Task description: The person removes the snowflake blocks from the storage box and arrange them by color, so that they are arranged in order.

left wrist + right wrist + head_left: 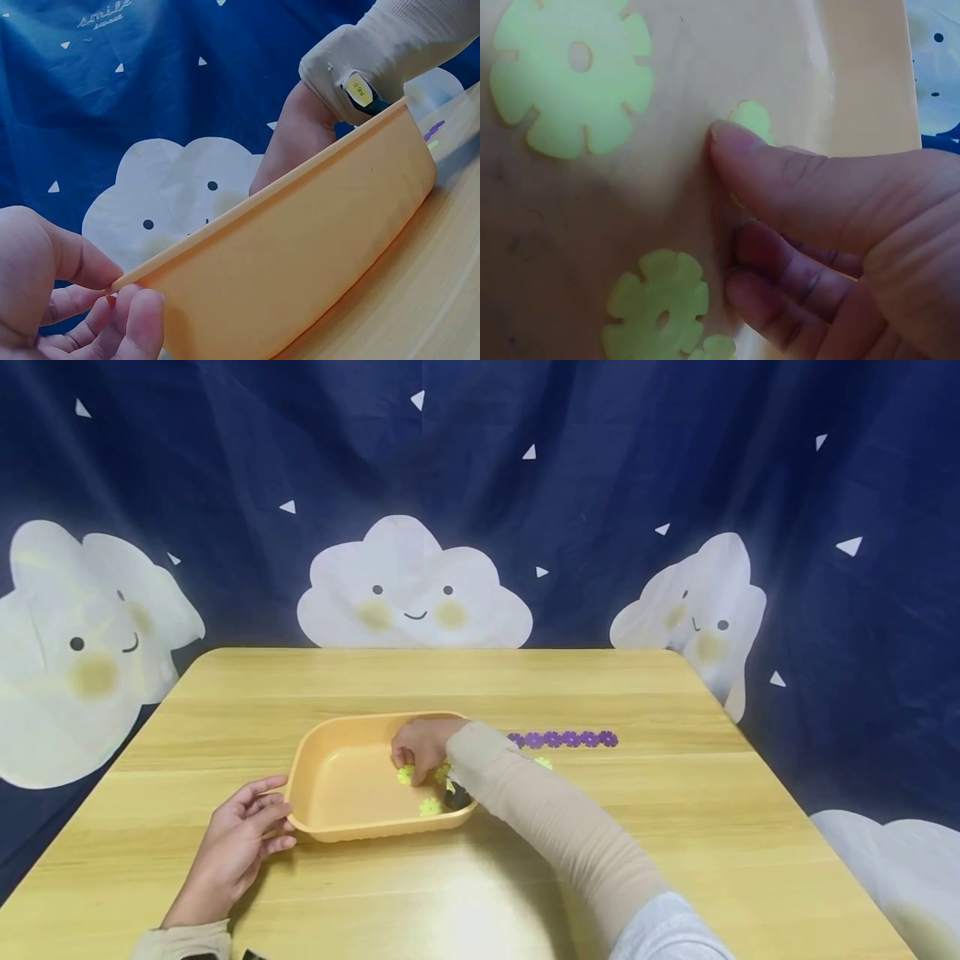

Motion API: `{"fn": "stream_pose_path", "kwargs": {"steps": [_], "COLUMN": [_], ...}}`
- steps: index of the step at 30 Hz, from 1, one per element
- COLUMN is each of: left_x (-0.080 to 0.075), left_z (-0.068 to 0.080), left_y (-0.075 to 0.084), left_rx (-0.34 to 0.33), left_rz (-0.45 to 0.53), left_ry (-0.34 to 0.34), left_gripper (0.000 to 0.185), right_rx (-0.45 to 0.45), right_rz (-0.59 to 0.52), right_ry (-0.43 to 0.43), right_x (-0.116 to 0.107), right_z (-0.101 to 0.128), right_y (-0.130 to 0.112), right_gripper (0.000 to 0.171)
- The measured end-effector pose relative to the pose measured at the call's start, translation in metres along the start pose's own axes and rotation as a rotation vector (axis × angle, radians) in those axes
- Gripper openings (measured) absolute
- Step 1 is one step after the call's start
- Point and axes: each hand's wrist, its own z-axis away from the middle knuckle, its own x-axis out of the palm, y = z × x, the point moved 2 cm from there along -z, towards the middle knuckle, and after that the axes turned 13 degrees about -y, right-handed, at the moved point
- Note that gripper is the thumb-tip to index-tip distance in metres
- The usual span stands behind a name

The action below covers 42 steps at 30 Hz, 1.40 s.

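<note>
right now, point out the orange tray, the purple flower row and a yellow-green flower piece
Orange tray [352, 789], head view, on its bare inner floor.
Purple flower row [572, 739], head view, on a middle piece.
Yellow-green flower piece [577, 97], right wrist view, just below its centre hole.

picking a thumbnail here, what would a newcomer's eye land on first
Probably the orange tray near the middle of the table, with the right hand down inside its right half among yellow-green flower pieces, while the left hand pinches its left end. Next comes the row of purple flower pieces to the tray's right. Behind it all, a smiling white cloud stands out on the dark blue backdrop.
</note>
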Motion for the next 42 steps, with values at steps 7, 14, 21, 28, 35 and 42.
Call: {"fn": "stream_pose_path", "kwargs": {"steps": [7, 14, 21, 28, 35, 42], "left_x": [0.001, -0.001, -0.003, 0.001, 0.0, -0.001], "left_z": [0.0, 0.002, 0.006, 0.003, 0.002, 0.0], "left_y": [0.0, -0.003, -0.005, -0.003, -0.001, 0.001], "left_rx": [0.009, -0.019, -0.027, -0.008, 0.022, 0.005], "left_rz": [0.013, 0.007, 0.008, 0.013, 0.013, 0.002], "left_ry": [-0.001, 0.012, 0.015, 0.006, -0.024, -0.019], "left_gripper": [0.031, 0.03, 0.032, 0.031, 0.031, 0.032], "right_rx": [-0.045, -0.097, -0.132, -0.175, -0.212, -0.238], "right_rz": [-0.033, -0.087, -0.074, -0.067, -0.13, -0.295], "right_ry": [0.026, 0.023, 0.024, 0.054, 0.154, 0.251], "right_x": [-0.002, -0.003, -0.005, -0.018, -0.021, -0.013], "right_z": [0.003, 0.004, 0.012, 0.031, 0.048, 0.066], "right_y": [0.0, 0.001, 0.001, 0.007, 0.018, 0.027], "right_gripper": [0.029, 0.021, 0.023, 0.027, 0.033, 0.035]}}
